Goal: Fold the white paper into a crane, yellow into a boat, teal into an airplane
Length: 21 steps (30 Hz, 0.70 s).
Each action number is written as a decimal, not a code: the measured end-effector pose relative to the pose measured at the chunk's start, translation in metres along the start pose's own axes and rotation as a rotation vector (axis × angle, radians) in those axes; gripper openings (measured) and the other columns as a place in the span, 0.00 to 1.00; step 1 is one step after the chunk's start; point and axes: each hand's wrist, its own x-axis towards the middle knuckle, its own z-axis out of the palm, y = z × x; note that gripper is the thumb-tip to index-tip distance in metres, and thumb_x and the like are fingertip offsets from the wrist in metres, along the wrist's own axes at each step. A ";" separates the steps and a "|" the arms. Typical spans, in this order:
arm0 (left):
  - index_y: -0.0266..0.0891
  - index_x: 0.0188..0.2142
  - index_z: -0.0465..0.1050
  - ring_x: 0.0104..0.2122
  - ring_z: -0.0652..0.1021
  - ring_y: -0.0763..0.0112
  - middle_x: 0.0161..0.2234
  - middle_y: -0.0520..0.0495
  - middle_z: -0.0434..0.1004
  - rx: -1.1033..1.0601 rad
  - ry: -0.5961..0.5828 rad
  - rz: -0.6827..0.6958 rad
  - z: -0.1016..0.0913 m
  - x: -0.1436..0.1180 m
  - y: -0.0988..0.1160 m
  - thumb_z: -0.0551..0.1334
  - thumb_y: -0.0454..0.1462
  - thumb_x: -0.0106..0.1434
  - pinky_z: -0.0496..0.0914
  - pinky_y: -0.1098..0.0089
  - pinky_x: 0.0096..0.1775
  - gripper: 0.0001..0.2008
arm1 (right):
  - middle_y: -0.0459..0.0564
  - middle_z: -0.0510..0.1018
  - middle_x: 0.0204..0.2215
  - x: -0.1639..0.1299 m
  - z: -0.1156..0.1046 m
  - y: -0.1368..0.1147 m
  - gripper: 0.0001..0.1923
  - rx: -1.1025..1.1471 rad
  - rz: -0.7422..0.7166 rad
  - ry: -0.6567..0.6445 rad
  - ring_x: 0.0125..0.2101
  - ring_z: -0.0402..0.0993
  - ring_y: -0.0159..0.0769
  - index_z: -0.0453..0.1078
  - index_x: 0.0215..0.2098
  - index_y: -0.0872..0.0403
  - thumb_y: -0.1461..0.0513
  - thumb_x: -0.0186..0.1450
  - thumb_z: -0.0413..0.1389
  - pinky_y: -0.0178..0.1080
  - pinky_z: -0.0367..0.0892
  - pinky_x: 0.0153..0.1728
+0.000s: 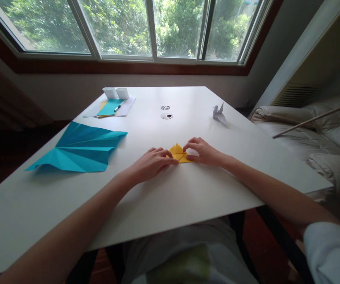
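A small folded piece of yellow paper point(178, 151) lies on the white table in front of me, its pointed tip facing away. My left hand point(154, 161) grips its left edge, with thumb and curled fingers closed on the paper. On the opposite side, my right hand point(202, 152) pinches the right edge between thumb and forefinger. Creases run across the yellow paper between the two hands. Parts of both its side edges are hidden under my fingers.
A creased blue paper sheet point(81, 152) rests at the left. Behind it are white containers point(122, 93), flat blue paper point(110, 107) and a pen point(119, 105). Two round items point(166, 116) lie mid-table. A white paper crane point(218, 113) stands at right, near a sofa point(288, 122).
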 end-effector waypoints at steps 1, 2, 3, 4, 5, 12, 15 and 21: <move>0.52 0.48 0.70 0.41 0.71 0.68 0.44 0.47 0.72 0.003 -0.005 0.006 0.000 0.000 0.000 0.49 0.34 0.65 0.62 0.65 0.43 0.17 | 0.53 0.68 0.43 0.000 0.000 0.000 0.10 -0.011 -0.017 -0.013 0.45 0.63 0.42 0.69 0.41 0.48 0.59 0.62 0.53 0.46 0.61 0.45; 0.53 0.48 0.70 0.41 0.71 0.68 0.43 0.47 0.72 0.005 -0.008 0.008 0.000 0.000 0.000 0.49 0.34 0.65 0.62 0.65 0.43 0.17 | 0.53 0.68 0.43 -0.001 0.000 -0.001 0.09 -0.019 -0.028 -0.023 0.45 0.63 0.42 0.70 0.41 0.47 0.59 0.62 0.52 0.46 0.60 0.45; 0.53 0.48 0.70 0.41 0.71 0.68 0.43 0.47 0.72 0.004 -0.008 0.005 0.001 0.000 0.000 0.49 0.34 0.65 0.62 0.65 0.43 0.18 | 0.53 0.68 0.43 -0.001 0.000 -0.001 0.10 -0.025 -0.035 -0.028 0.45 0.63 0.42 0.70 0.41 0.47 0.59 0.63 0.52 0.46 0.60 0.45; 0.53 0.48 0.70 0.41 0.71 0.68 0.43 0.47 0.72 0.002 -0.009 0.001 0.001 0.000 0.000 0.50 0.33 0.64 0.63 0.65 0.43 0.18 | 0.53 0.68 0.43 0.000 0.000 0.000 0.10 -0.029 -0.038 -0.029 0.45 0.63 0.42 0.70 0.42 0.47 0.59 0.63 0.52 0.46 0.60 0.45; 0.53 0.48 0.70 0.40 0.71 0.68 0.43 0.47 0.72 -0.001 -0.010 -0.004 0.000 0.000 0.000 0.50 0.33 0.64 0.63 0.65 0.43 0.18 | 0.53 0.68 0.43 0.001 0.000 0.000 0.11 -0.033 -0.039 -0.028 0.45 0.63 0.43 0.70 0.43 0.47 0.59 0.63 0.52 0.47 0.60 0.45; 0.53 0.47 0.71 0.40 0.71 0.67 0.42 0.48 0.71 -0.051 -0.005 -0.026 -0.002 0.002 0.002 0.50 0.32 0.64 0.63 0.65 0.43 0.18 | 0.53 0.68 0.45 0.022 0.003 0.006 0.14 -0.079 0.005 -0.040 0.47 0.61 0.45 0.68 0.44 0.48 0.53 0.61 0.53 0.48 0.59 0.45; 0.52 0.46 0.72 0.39 0.71 0.67 0.42 0.47 0.71 -0.068 -0.005 -0.031 -0.002 0.003 0.002 0.51 0.32 0.63 0.64 0.66 0.43 0.18 | 0.53 0.68 0.46 0.034 0.006 0.010 0.16 -0.080 0.045 -0.038 0.46 0.61 0.45 0.67 0.43 0.49 0.51 0.60 0.53 0.48 0.59 0.45; 0.51 0.46 0.72 0.40 0.70 0.67 0.42 0.47 0.71 -0.067 -0.009 -0.031 -0.001 0.003 0.002 0.50 0.32 0.63 0.64 0.66 0.43 0.18 | 0.53 0.68 0.45 0.057 0.010 0.012 0.17 -0.122 0.094 -0.025 0.46 0.61 0.46 0.66 0.42 0.50 0.50 0.58 0.54 0.48 0.59 0.44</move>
